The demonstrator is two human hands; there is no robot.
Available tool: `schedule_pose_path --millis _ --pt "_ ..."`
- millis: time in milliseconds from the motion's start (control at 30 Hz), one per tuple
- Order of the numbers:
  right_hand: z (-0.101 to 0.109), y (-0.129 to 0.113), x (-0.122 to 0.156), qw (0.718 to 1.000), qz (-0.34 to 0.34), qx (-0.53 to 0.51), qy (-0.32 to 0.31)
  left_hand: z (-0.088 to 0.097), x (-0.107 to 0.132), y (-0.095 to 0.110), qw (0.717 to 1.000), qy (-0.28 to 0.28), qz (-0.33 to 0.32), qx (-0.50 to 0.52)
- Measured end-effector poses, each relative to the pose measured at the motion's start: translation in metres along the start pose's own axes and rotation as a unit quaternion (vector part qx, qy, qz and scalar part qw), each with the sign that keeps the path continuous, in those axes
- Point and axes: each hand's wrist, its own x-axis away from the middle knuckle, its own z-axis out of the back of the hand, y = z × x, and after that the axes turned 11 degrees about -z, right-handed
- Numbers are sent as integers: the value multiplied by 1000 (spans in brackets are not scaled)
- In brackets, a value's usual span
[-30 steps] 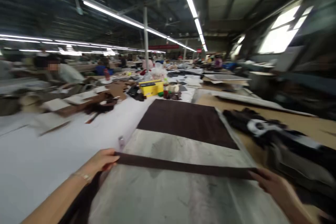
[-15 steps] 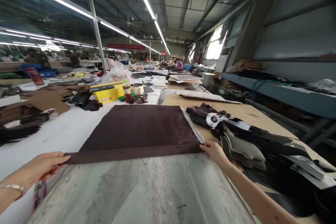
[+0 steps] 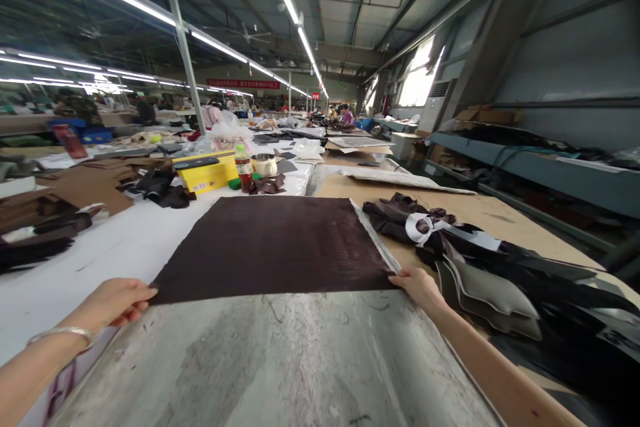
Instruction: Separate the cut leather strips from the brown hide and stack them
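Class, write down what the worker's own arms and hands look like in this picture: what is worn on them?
Both forearms are bare, with no sleeves showing, and the left hand and right hand wear no gloves. A thin silvery bracelet circles the left wrist. No ring or watch shows on either.

Dark brown cloth sheet (image 3: 273,247): matt, finely ribbed weave. It lies on a grey metal plate (image 3: 280,360), dull sheen, scratched and smeared. Right edge: brown cardboard (image 3: 480,210), matt. Left: white paper (image 3: 115,247), smooth. Yellow box (image 3: 206,172) looks glossy plastic.
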Motion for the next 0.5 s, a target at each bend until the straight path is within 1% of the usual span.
schedule_pose_path --millis 33,167,267,367,433,500 --pt "0 1 -1 1000 2 -5 -3 0 1 1 1000 -15 1 9" --pt "0 4 -5 1000 7 -20 -16 -1 3 0 1000 -7 -21 -18" --pt "0 6 -8 999 4 -30 -30 -1 1 -3 999 -13 -21 -23" --pt "-1 7 -13 999 3 -42 -31 -2 0 -4 999 -7 -31 -25" --pt "0 7 -13 998 7 -50 -29 -3 2 -1 999 -2 -35 -34" --pt "3 6 -9 998 20 -59 -30 -3 10 7 999 5 -35 -41"
